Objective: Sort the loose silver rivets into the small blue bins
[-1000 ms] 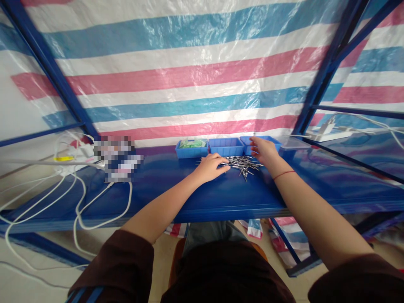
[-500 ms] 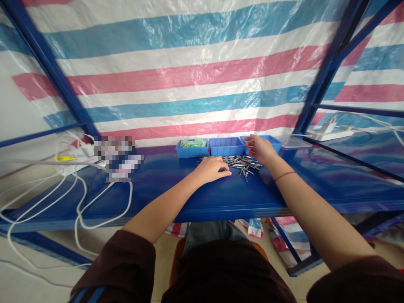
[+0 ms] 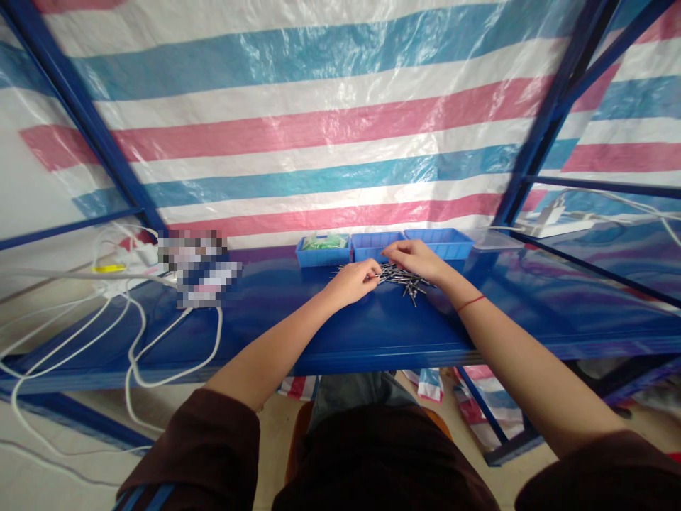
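Note:
A pile of thin, dark metal pins [image 3: 412,289], which could be rivets or screws, lies on the blue tabletop [image 3: 367,333]. At the pile's left edge my left hand [image 3: 352,282] rests low, thumb and fingers closed together; whatever they pinch is too small to name. My right hand [image 3: 420,260] hovers over the pile's back part, fingers pressed together and pointing left toward the left hand. Any small piece between those fingertips cannot be made out. Behind the hands stand the middle blue bin [image 3: 367,245] and the right blue bin [image 3: 450,246].
The left blue bin [image 3: 324,257] holds a green bagged item [image 3: 323,243]. White cables [image 3: 143,341] and a power strip lie at the left, beside a pixelated object [image 3: 205,270]. A clear lid-like tray [image 3: 497,243] sits right of the bins. Blue posts [image 3: 537,135] frame the table.
My right hand has moved left and slightly down, from before the right bin to over the pile, and its fingers have closed. My left hand's thumb and fingers have come together.

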Available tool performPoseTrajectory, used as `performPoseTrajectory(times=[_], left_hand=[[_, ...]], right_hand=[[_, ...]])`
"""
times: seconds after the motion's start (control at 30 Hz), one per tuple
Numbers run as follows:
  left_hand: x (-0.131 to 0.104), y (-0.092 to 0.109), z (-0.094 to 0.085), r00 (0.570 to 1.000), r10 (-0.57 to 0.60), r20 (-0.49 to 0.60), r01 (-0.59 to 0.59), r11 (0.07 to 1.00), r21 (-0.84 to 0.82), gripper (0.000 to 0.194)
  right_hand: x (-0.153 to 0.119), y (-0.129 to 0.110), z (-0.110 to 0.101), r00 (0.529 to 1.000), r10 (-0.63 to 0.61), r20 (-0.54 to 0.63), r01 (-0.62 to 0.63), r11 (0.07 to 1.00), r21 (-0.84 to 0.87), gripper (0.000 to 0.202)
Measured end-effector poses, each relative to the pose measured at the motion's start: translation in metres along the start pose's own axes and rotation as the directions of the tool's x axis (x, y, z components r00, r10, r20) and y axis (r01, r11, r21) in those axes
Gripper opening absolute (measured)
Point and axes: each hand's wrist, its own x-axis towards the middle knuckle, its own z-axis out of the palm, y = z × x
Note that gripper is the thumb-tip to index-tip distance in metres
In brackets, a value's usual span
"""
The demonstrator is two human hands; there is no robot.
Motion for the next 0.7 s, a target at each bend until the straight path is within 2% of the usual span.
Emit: performPoseTrajectory(times=[0.1,0.23,0.43,0.7], left_hand=[[0.002,-0.003,0.000,0.990,-0.060,-0.127,0.047,0.993,-0.104,0.015],[0.006,-0.008,0.002,0.971,-0.120,-0.205,0.071,0.970,-0.230,0.015],[0.007,-0.008,0.006,0.970,-0.159,-0.181,0.091,0.937,-0.336,0.019],[0.006,-0.007,0.004,0.983,-0.145,-0.109,0.109,0.952,-0.285,0.024]], right_hand=[[-0.003,-0.004,0.003,0.995,-0.010,0.102,0.005,0.999,0.044,0.018],[-0.004,-0.003,0.005,0.992,-0.026,0.123,0.009,0.991,0.133,0.021],[-0.004,-0.004,0.008,0.996,-0.055,0.069,0.042,0.983,0.179,0.026],[-0.006,-0.008,0.013,0.990,-0.138,0.026,0.132,0.977,0.165,0.030]])
